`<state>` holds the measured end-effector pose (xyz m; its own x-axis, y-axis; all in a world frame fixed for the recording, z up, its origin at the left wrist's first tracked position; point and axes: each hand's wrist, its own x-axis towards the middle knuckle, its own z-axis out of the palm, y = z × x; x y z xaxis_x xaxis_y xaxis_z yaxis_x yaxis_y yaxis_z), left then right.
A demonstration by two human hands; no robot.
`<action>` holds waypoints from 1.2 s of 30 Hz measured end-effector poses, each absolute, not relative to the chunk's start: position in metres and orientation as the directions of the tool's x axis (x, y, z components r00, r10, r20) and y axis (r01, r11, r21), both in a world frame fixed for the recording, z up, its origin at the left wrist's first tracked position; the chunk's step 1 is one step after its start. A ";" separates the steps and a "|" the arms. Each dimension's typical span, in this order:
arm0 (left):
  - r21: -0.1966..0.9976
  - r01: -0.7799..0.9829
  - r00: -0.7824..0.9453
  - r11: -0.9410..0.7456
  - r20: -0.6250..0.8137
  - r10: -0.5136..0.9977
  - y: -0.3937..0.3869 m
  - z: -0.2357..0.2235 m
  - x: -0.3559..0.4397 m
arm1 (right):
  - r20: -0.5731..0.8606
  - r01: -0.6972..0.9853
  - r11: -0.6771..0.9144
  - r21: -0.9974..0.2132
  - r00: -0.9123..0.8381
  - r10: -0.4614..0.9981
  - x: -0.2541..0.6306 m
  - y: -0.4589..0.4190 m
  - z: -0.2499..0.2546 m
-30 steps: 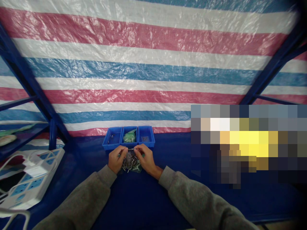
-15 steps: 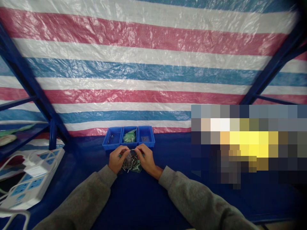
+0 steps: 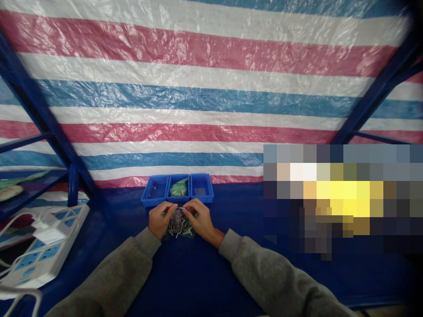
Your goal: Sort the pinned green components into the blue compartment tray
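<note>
My left hand (image 3: pixel 160 218) and my right hand (image 3: pixel 200 220) face each other just in front of the bins. Between their fingertips runs a thin, screw-like metal piece (image 3: pixel 180 208). Thumb and fingers of both hands pinch it, one hand at each end. It is too small to show its exact kind. Right below lies a pile of similar short metal pieces (image 3: pixel 177 229), some silvery and some dark. A clear, greenish plastic bag (image 3: pixel 189 233) is partly under the pile, and my right hand covers some of it.
Three blue bins stand behind my hands: the left bin (image 3: pixel 155 203) holds a few thin metal pieces, the middle a green-tinted bag (image 3: pixel 179 188), the right a small greyish item (image 3: pixel 200 192). A white power strip (image 3: pixel 42 253) with cables lies left. Pixelation hides the right side.
Both hands have shifted slightly left and a touch lower, with the metal piece still between their fingertips. The bins and the pile stay in place.
</note>
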<state>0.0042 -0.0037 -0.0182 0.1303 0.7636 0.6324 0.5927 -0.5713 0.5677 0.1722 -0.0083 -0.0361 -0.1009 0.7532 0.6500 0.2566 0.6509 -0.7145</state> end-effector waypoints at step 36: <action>0.514 0.560 0.241 -0.650 0.649 0.721 -0.003 -0.019 0.006 | 0.632 0.307 0.617 -0.725 -0.061 0.773 0.174 -0.009 -0.031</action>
<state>0.0060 -0.0029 -0.0187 0.2414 0.7210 0.6495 0.5600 -0.6501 0.5136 0.1739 -0.0091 -0.0307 -0.0608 0.7725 0.6321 0.3072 0.6170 -0.7245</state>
